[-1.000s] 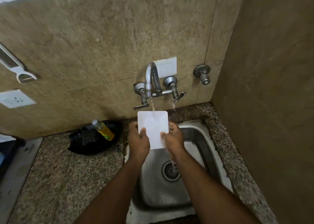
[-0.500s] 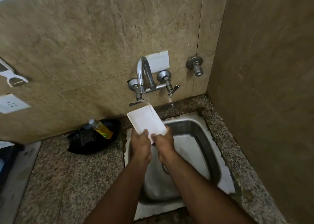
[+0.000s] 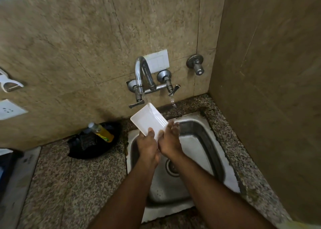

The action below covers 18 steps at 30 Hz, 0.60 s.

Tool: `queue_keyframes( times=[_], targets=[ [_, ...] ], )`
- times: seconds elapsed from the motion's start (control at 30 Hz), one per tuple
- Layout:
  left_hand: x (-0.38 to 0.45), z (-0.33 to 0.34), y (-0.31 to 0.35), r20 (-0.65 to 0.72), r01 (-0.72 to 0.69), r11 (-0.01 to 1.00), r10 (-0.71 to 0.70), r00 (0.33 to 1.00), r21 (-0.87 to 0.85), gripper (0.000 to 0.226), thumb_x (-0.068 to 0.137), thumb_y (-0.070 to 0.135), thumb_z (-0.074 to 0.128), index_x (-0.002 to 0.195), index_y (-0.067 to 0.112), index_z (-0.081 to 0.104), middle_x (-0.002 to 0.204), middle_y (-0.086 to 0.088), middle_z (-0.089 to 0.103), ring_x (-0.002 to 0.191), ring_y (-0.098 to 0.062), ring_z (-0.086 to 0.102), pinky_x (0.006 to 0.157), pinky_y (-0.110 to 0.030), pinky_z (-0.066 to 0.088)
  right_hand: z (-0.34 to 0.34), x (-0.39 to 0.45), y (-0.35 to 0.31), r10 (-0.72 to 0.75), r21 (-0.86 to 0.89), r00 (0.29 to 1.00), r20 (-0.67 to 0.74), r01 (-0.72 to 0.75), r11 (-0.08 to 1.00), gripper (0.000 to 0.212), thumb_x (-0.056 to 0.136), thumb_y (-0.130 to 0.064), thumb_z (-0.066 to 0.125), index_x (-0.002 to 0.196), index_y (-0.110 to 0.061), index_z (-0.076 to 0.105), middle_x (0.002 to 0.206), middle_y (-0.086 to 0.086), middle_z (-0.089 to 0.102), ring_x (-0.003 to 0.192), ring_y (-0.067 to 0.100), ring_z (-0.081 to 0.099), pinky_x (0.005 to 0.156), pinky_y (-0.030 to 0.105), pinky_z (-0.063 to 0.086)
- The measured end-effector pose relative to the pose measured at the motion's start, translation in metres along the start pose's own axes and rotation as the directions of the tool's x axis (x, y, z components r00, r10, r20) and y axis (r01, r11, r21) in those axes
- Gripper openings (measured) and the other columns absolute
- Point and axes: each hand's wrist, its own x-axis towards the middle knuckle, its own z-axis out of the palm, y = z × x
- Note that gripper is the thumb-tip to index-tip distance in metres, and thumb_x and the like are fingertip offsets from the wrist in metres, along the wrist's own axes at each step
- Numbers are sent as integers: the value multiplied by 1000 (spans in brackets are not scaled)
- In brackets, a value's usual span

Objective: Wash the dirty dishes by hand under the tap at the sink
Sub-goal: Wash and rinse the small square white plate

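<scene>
Rinse step: white rectangular plate (image 3: 148,120) held tilted over the sink (image 3: 205,142), its far corner right under the stream from the tap (image 3: 141,76). Left hand (image 3: 147,144) is grasping the plate's near edge, thumb on top; right hand (image 3: 169,140) sits just beside it at the near-right edge, fingers (image 3: 173,124) partly spread, so whether it truly clamps the plate I cannot tell. To do it well, I'd keep the tilt so water sheets down toward the grip and drains into the basin, then rotate the plate so every edge passes under the stream; wet glazed surface will likely be slick, so keep the thumb pressed. Obstacles: the tap's lever handles sit just beyond the plate's far corner, easy to knock when rotating. Wall close on the right of the grip limits swing that way. Left of the grip, on the granite counter (image 3: 78,176), a black bag (image 3: 93,142) with a yellow bottle (image 3: 102,132) lying on it, well apart, in splash range.
</scene>
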Motion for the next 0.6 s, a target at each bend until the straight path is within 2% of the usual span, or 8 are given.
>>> queue_keyframes(
  times=[0.07, 0.13, 0.2, 0.33, 0.47, 0.53, 0.6],
  targets=[
    [-5, -2, -3, 21, 5, 1000, -5, 1000, -3, 19, 106, 11, 56, 124, 14, 61, 111, -9, 74, 100, -28, 73, 93, -50, 60, -12, 17, -4, 95, -15, 995, -35, -96, 995, 71, 110, -42, 30, 163, -21, -13, 171, 9, -18, 159, 32, -7, 125, 50, 15],
    [-7, -2, -5, 7, 8, 1000, -8, 1000, -30, 19, 106, 11, 57, 123, 15, 62, 113, -10, 74, 100, -29, 73, 93, -50, 60, -20, 29, -12, 172, 1, 985, 3, -172, 985, 71, 109, -44, 32, 164, -23, -7, 171, 9, -17, 158, 36, 0, 125, 51, 21],
    [-6, -1, -4, -30, 5, 998, -7, 1000, -55, 15, 106, 10, 57, 114, 21, 61, 108, -6, 73, 96, -25, 72, 92, -49, 60, -16, 25, -17, 156, 14, 987, 23, -157, 988, 69, 109, -41, 31, 164, -24, -7, 172, 9, -14, 158, 35, 6, 124, 51, 24],
    [2, -3, -2, -69, -12, 999, 10, 998, -31, 21, 105, 9, 57, 117, 25, 58, 107, -2, 70, 94, -21, 70, 99, -53, 57, 2, 0, -11, 74, -42, 994, 77, -71, 997, 73, 109, -35, 32, 162, -29, -17, 170, 5, -21, 159, 28, -10, 125, 53, 19],
    [-4, -12, -9, -28, 34, 999, -34, 999, -14, 17, 103, 7, 60, 112, 21, 62, 113, -8, 74, 99, -28, 72, 91, -49, 60, -7, 12, -8, 160, -149, 987, -14, -160, 976, 70, 108, -40, 30, 162, -35, -14, 168, 4, -29, 158, 30, -13, 123, 60, 20],
    [-7, -13, -7, -11, 33, 999, -33, 999, -12, 20, 102, 3, 60, 108, 23, 63, 109, -7, 74, 97, -27, 73, 85, -44, 60, -11, 20, -9, 72, -265, 996, -48, -83, 961, 68, 109, -39, 27, 163, -29, -13, 168, 7, -29, 157, 31, -17, 125, 58, 12],
    [-4, -11, -3, 10, 11, 1000, -11, 1000, -5, 22, 102, -1, 58, 107, 20, 64, 108, -7, 73, 96, -26, 72, 89, -46, 60, -12, 15, -8, -94, -365, 993, -72, 62, 929, 70, 108, -35, 28, 163, -21, -15, 168, 8, -27, 156, 30, -21, 127, 55, 7]
  ],
)
